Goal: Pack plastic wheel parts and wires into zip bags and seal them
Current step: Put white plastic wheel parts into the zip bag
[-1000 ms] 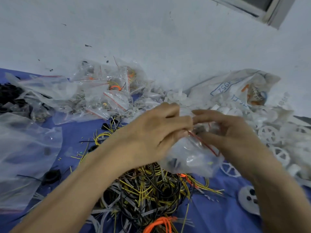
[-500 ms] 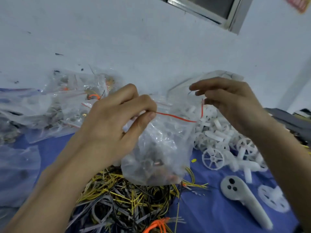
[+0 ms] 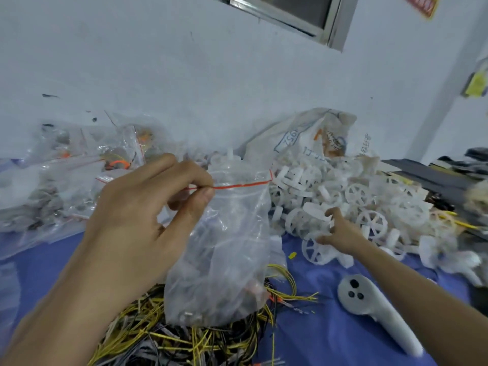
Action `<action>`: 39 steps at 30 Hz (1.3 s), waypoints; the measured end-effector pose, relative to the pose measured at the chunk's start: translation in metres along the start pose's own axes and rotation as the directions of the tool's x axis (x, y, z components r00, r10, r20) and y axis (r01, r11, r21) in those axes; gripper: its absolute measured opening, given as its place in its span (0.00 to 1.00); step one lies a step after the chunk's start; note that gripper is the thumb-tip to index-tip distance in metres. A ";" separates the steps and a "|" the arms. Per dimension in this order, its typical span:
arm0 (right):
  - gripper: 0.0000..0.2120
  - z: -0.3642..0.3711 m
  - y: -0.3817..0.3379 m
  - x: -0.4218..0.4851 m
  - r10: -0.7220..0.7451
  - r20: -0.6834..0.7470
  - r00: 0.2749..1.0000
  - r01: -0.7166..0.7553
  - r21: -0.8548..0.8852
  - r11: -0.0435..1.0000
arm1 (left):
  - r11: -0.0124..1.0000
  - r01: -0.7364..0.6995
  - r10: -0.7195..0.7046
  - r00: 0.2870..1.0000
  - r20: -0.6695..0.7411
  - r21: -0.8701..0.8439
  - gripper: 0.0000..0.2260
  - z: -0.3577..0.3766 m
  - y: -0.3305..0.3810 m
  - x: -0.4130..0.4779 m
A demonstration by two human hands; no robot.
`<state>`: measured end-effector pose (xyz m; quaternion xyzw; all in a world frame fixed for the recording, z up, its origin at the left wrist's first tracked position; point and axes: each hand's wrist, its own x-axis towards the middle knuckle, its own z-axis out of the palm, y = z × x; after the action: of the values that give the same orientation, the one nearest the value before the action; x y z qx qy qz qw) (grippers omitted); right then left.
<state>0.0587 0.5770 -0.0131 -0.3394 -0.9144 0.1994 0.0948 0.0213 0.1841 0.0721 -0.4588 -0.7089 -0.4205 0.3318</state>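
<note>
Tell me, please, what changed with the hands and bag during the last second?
The right hand let go of the zip bag and moved down-right into the white wheels. The left hand still pinches the bag's red zip line above the wires.
</note>
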 end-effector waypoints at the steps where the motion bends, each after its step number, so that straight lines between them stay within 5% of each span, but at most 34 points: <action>1: 0.27 0.000 -0.002 0.001 -0.003 0.015 1.000 0.004 -0.021 1.000 | 1.000 0.001 -0.001 1.000 0.008 -0.006 0.06 0.002 0.000 0.000; 5: 0.18 0.001 -0.007 -0.002 0.038 0.134 0.990 -0.011 -0.192 0.981 | 1.000 0.006 -0.005 0.999 0.047 -0.024 0.06 0.006 0.003 -0.001; 8: 0.17 0.004 -0.012 -0.006 0.033 0.119 0.992 -0.015 -0.148 0.989 | 0.999 -0.002 0.005 0.997 0.076 -0.038 0.07 0.005 0.005 -0.002; 14: 0.11 -0.037 -0.066 -0.033 -0.110 -0.249 0.962 0.156 0.172 0.973 | 0.999 -0.021 0.027 0.991 0.134 -0.041 0.09 0.001 0.012 -0.001; 16: 0.08 -0.071 -0.101 -0.055 -0.155 -0.316 0.936 0.299 0.483 0.823 | 0.998 -0.031 0.039 0.986 0.165 -0.052 0.10 0.000 0.015 -0.002; 18: 0.06 -0.105 -0.133 -0.083 -0.324 -0.253 0.912 0.398 0.740 0.543 | 0.997 -0.033 0.045 0.983 0.179 -0.067 0.10 0.001 0.018 -0.002; 20: 0.08 -0.124 -0.156 -0.109 -0.602 -0.102 0.792 0.378 0.857 0.352 | 0.997 -0.051 0.061 0.983 0.173 -0.064 0.10 0.003 0.020 -0.002; 21: 0.09 -0.126 -0.167 -0.119 -0.700 0.005 0.714 0.332 0.878 0.345 | 0.996 -0.062 0.072 0.983 0.168 -0.067 0.10 0.003 0.022 -0.002; 24: 0.08 -0.116 -0.184 -0.129 -0.734 0.238 0.636 0.304 0.797 0.522 | 0.992 -0.083 0.097 0.983 0.153 -0.094 0.09 0.005 0.025 -0.003; 29: 0.10 -0.111 -0.191 -0.127 -0.521 0.325 0.789 0.413 0.347 0.842 | 0.986 -0.096 0.116 0.982 0.148 -0.134 0.08 0.005 0.024 -0.003; 34: 0.15 -0.111 -0.203 -0.137 -0.346 0.474 0.810 0.338 0.105 0.935 | 0.984 -0.108 0.135 0.971 0.198 -0.142 0.08 0.014 0.029 -0.005; 39: 0.19 -0.130 -0.195 -0.128 -0.326 0.445 0.834 0.254 0.215 0.943 | 0.983 -0.114 0.138 0.975 0.172 -0.142 0.09 0.013 0.033 -0.004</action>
<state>0.0813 0.3973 0.1832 -0.1294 -0.9331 0.3263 -0.0782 0.0523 0.2016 0.0726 -0.5603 -0.6761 -0.4010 0.2611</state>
